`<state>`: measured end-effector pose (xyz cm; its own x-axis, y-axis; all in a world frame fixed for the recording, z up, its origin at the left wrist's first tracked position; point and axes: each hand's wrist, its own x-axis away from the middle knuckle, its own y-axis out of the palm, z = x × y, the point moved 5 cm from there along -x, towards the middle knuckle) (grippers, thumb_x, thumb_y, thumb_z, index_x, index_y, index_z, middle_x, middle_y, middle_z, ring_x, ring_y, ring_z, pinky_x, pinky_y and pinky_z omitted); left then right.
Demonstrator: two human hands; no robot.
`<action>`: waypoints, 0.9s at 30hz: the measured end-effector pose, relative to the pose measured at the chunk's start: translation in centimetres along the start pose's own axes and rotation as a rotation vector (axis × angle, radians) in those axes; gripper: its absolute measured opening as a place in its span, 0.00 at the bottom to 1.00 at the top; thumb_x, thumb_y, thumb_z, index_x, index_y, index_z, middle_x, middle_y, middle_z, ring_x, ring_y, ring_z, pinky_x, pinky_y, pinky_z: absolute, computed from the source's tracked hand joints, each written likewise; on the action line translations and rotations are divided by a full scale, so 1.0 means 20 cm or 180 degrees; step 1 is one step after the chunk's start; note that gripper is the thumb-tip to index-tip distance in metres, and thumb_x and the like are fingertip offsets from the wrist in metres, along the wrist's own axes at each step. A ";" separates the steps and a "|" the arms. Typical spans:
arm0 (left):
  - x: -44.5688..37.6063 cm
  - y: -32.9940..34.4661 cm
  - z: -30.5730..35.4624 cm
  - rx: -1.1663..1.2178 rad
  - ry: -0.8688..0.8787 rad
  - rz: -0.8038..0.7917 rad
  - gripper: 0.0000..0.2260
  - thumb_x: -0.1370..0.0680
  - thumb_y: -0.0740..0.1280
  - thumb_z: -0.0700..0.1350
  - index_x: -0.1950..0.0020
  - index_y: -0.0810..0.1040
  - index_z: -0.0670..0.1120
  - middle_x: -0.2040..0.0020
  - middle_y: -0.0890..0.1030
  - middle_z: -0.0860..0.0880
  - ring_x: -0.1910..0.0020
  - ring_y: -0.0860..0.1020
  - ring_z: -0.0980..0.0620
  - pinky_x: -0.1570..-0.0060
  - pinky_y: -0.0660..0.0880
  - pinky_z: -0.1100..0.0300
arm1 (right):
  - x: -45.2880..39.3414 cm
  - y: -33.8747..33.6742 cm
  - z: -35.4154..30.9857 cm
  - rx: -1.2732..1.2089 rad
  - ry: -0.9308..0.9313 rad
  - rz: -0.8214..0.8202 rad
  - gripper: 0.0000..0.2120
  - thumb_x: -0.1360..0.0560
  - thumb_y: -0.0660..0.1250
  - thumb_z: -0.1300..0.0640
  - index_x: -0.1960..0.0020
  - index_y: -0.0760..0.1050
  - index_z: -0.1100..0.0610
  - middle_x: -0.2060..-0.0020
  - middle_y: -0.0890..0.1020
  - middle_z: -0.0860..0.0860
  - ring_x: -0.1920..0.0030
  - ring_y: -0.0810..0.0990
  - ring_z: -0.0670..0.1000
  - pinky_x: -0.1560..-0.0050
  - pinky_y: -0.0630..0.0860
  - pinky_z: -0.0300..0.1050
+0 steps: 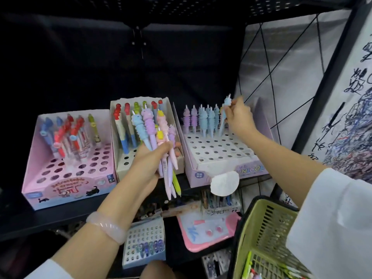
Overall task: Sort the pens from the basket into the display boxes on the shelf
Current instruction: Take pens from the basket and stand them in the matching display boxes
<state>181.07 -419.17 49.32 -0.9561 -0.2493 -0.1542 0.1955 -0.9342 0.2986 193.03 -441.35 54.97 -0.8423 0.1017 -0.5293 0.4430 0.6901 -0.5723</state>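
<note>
— At the far right of the shelf, the right hand (238,115) pinches a blue unicorn pen (225,115) over the back row of the unicorn box (223,156). What could go wrong?

— It could miss its hole and tip the neighbouring pens; that row is crowded.

— And the left hand (150,160)?

— It grips a loose bundle of pens (161,137) in front of the middle box (120,168). I'd judge one could slip out. The green basket (261,228) sits near right.
</note>
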 end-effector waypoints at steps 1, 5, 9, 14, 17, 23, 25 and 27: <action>-0.01 0.00 -0.01 0.0028 -0.0022 -0.0039 0.04 0.23 0.63 0.36 0.55 0.76 0.42 0.71 0.82 0.55 0.68 0.81 0.61 0.71 0.75 0.70 | 0.00 0.01 0.01 -0.0001 -0.0006 -0.0046 0.11 0.20 0.58 0.58 0.44 0.66 0.65 0.52 0.79 0.62 0.55 0.79 0.60 0.54 0.77 0.56; -0.03 0.01 -0.05 0.0156 -0.0169 -0.0266 0.05 0.23 0.63 0.36 0.49 0.77 0.42 0.61 0.85 0.49 0.62 0.83 0.56 0.64 0.78 0.65 | -0.04 0.04 0.04 0.0010 0.0060 -0.0117 0.11 0.21 0.59 0.57 0.44 0.67 0.65 0.55 0.78 0.60 0.54 0.79 0.61 0.52 0.76 0.57; -0.02 0.03 -0.07 0.0275 -0.0218 -0.0340 0.06 0.23 0.64 0.36 0.50 0.77 0.44 0.59 0.85 0.48 0.62 0.83 0.53 0.64 0.78 0.64 | -0.11 0.06 0.08 -0.0128 0.0372 -0.0473 0.13 0.21 0.59 0.56 0.43 0.65 0.65 0.52 0.78 0.64 0.52 0.80 0.63 0.49 0.77 0.61; 0.00 0.03 -0.08 0.0371 -0.0239 -0.0370 0.06 0.24 0.64 0.35 0.49 0.77 0.43 0.60 0.85 0.47 0.63 0.83 0.53 0.65 0.77 0.64 | -0.05 0.18 0.12 0.0343 0.0120 -0.1033 0.10 0.21 0.59 0.58 0.46 0.67 0.65 0.53 0.74 0.61 0.42 0.70 0.59 0.44 0.67 0.45; 0.01 0.02 -0.08 0.0380 -0.0216 -0.0429 0.06 0.23 0.63 0.36 0.50 0.77 0.44 0.59 0.85 0.47 0.62 0.83 0.53 0.64 0.77 0.64 | -0.01 0.19 0.16 0.0181 0.0121 -0.0942 0.05 0.21 0.59 0.59 0.50 0.67 0.61 0.51 0.77 0.64 0.40 0.72 0.60 0.39 0.66 0.45; 0.01 0.01 -0.10 0.0310 -0.0270 -0.0380 0.05 0.23 0.64 0.36 0.51 0.78 0.43 0.59 0.85 0.46 0.63 0.83 0.52 0.65 0.78 0.63 | 0.05 0.12 0.13 -0.0037 0.0334 -0.1038 0.10 0.21 0.60 0.60 0.42 0.71 0.62 0.47 0.80 0.62 0.48 0.79 0.59 0.52 0.75 0.43; 0.01 0.02 -0.10 0.0296 -0.0274 -0.0394 0.05 0.23 0.63 0.36 0.52 0.78 0.43 0.59 0.85 0.46 0.63 0.83 0.52 0.65 0.77 0.63 | 0.08 0.05 0.07 0.0246 0.0127 -0.0392 0.10 0.22 0.61 0.60 0.42 0.72 0.62 0.49 0.80 0.57 0.53 0.76 0.53 0.54 0.70 0.42; 0.01 0.03 -0.09 0.0315 -0.0264 -0.0409 0.05 0.23 0.63 0.36 0.52 0.78 0.43 0.59 0.85 0.46 0.63 0.83 0.52 0.66 0.77 0.63 | 0.14 0.02 -0.05 -0.0118 -0.0088 -0.0030 0.06 0.23 0.61 0.59 0.47 0.74 0.59 0.56 0.79 0.51 0.59 0.75 0.48 0.57 0.68 0.39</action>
<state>181.45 -420.21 47.70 -0.9873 -0.1037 -0.1202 0.0519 -0.9263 0.3732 190.58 -440.06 54.01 -0.8373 0.0756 -0.5415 0.4229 0.7172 -0.5539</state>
